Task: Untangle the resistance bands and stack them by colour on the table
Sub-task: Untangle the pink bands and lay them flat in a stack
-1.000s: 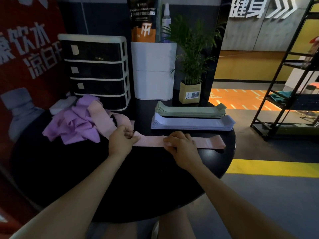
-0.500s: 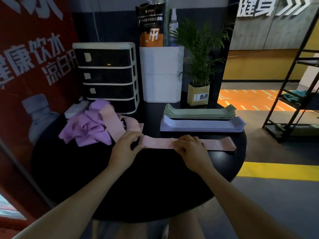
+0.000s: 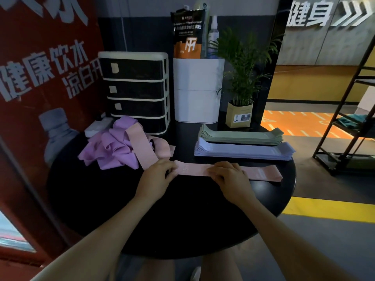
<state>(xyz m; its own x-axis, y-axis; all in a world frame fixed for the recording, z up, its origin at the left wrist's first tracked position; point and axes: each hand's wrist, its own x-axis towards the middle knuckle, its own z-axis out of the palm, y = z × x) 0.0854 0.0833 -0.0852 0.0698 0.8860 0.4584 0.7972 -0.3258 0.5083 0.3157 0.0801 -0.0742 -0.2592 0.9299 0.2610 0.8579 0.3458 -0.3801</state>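
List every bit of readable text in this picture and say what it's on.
"健康饮水" and "凉白开": red poster.
"健身": grey wall, with arrows.
Pouch: logo clear, print too blurred.
Pink band: faint print, unreadable.
Drawer labels: blank or unreadable.
Plant pot label: too small.

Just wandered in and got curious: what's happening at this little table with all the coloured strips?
A person is sorting resistance bands. Both hands, left hand and right hand, press a pink band flat on the round black table. Behind it lie a neat green stack and a lavender stack. A tangled pile of purple and pink bands waits at the left.
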